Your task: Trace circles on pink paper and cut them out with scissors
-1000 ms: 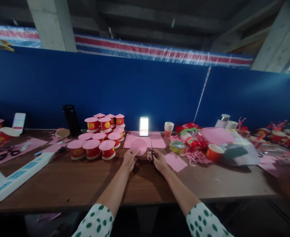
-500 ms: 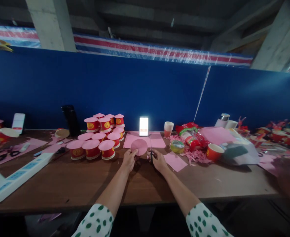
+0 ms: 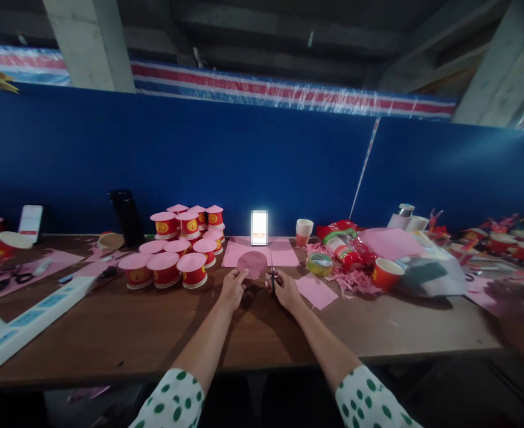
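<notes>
A round pink paper disc (image 3: 252, 264) is pinched by my left hand (image 3: 234, 288), with the thumb lying on its lower left edge. My right hand (image 3: 286, 289) grips a pair of dark scissors (image 3: 272, 279), blades pointing away from me just right of the disc. Behind both hands, pink paper sheets (image 3: 284, 252) lie flat under a bright phone (image 3: 259, 227). Beside my right hand rests a square pink sheet (image 3: 316, 291). Left of my left hand stand several red paper cups with pink paper tops (image 3: 193, 271), some of them stacked.
A white power strip (image 3: 39, 321) and a black flask (image 3: 126, 219) are on the left. To the right are a paper cup (image 3: 303, 232), a tape roll (image 3: 319, 264), pink shreds (image 3: 351, 280) and a red-orange cup (image 3: 387, 273). Other people's hands show at both sides.
The disc has turned or tilted slightly in my left hand. Both hands stay almost in place, and the whole view has shifted a little.
</notes>
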Tool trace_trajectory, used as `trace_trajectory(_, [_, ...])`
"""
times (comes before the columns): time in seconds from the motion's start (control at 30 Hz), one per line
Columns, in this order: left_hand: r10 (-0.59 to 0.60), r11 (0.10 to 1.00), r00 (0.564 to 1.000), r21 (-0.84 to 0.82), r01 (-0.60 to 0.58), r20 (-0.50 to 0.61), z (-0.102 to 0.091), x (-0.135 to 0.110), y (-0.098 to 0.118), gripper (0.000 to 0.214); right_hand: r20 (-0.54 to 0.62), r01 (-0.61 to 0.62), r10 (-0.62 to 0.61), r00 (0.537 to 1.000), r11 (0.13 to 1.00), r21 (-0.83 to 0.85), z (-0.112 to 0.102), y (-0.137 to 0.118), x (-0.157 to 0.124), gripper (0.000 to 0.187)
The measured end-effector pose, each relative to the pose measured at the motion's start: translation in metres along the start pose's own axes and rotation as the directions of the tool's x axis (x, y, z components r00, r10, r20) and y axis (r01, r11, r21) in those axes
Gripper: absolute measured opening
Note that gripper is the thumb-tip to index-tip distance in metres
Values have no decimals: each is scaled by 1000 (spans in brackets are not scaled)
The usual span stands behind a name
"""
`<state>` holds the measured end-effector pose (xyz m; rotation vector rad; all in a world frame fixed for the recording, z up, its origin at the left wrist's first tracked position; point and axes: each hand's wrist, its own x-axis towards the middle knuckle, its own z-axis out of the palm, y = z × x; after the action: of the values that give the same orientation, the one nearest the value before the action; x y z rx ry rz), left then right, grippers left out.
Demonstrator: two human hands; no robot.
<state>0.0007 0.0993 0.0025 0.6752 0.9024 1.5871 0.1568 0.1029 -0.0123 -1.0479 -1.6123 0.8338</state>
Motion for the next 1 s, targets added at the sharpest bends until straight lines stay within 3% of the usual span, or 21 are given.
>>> trace_trajectory(0.4, [41, 999, 999, -29, -41, 18, -1, 1, -1, 28, 8, -25, 25, 1000, 1000, 11, 0, 1, 0, 28])
trace_trajectory(0.77, [29, 1000, 999, -11, -28, 19, -2, 1, 0, 31, 50, -21, 13, 999, 984, 178, 5, 3, 0, 33])
trace_trajectory(1.0, [72, 996, 994, -64, -67, 76, -2, 2, -2, 34, 48, -45, 37, 998, 980, 194, 5, 6, 0, 35])
